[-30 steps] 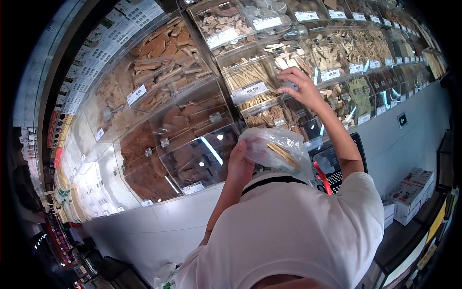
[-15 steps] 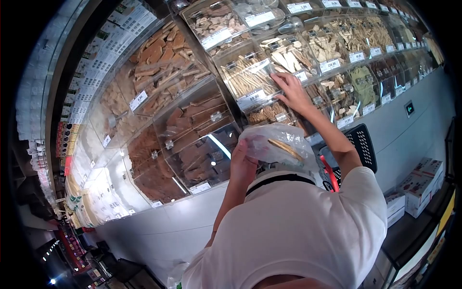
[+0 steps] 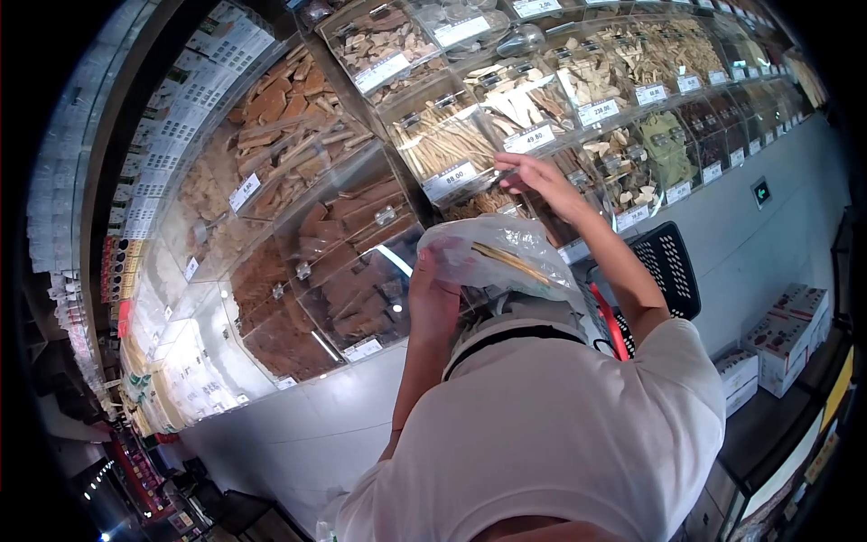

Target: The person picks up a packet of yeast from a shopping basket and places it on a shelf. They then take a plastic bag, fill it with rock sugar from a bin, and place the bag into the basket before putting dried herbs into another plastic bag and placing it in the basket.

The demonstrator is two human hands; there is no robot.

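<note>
My left hand point(image 3: 433, 294) is closed on the side of a clear plastic bag point(image 3: 461, 257). Inside the bag lie a few long, thin yellowish sticks point(image 3: 510, 260). My right hand point(image 3: 533, 176) reaches forward with its fingers apart and nothing visible in them, near the lower right corner of the bin of pale thin sticks point(image 3: 438, 140). A price label point(image 3: 449, 181) reading 88.00 is on that bin's front edge. Another label point(image 3: 528, 137), reading 49.80, is just above my right fingertips.
Clear bins of dried goods point(image 3: 673, 149) run to the right, with large bins of brown pieces point(image 3: 361, 226) on the left. A black basket with a red handle point(image 3: 668, 271) is at my right. White cartons point(image 3: 786, 339) stand farther right.
My right hand has moved down and away from the stick bin's lid, which looked raised under its fingers and now lies lower. The bins have shifted slightly left in view.
</note>
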